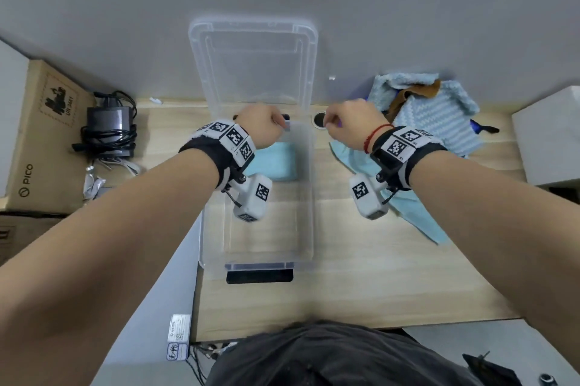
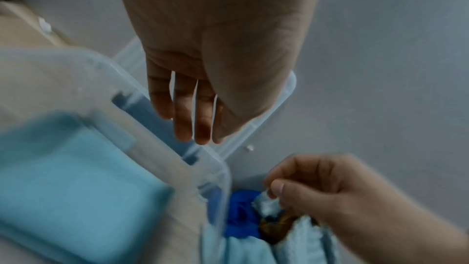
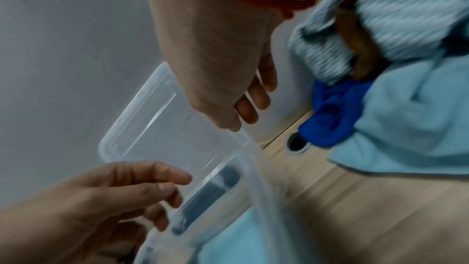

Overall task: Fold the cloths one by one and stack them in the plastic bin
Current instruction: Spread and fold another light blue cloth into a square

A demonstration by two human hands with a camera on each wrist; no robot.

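Observation:
A clear plastic bin (image 1: 309, 197) stands mid-table, and its lid (image 1: 254, 62) leans on the wall behind it. One folded light blue cloth (image 1: 276, 162) (image 2: 71, 188) lies in the bin's far left end. My left hand (image 1: 281, 123) (image 2: 198, 127) hovers over the bin's far rim, fingers relaxed and empty. My right hand (image 1: 331, 126) (image 3: 251, 107) hangs just right of the bin's far corner with loosely curled fingers, and I see nothing held in the right wrist view. Right of it lies a pile: a ribbed pale blue cloth (image 1: 436, 121), a brown cloth (image 1: 417, 92), a dark blue cloth (image 3: 330, 111) and a smooth light blue cloth (image 1: 408, 206).
A cable hole (image 1: 320, 120) sits in the table beside the bin's far right corner. A cardboard box (image 1: 40, 140) and a power adapter with tangled cables (image 1: 108, 125) are at the left. A white box (image 1: 549, 140) stands at the right edge. Bare wood shows in front of the bin.

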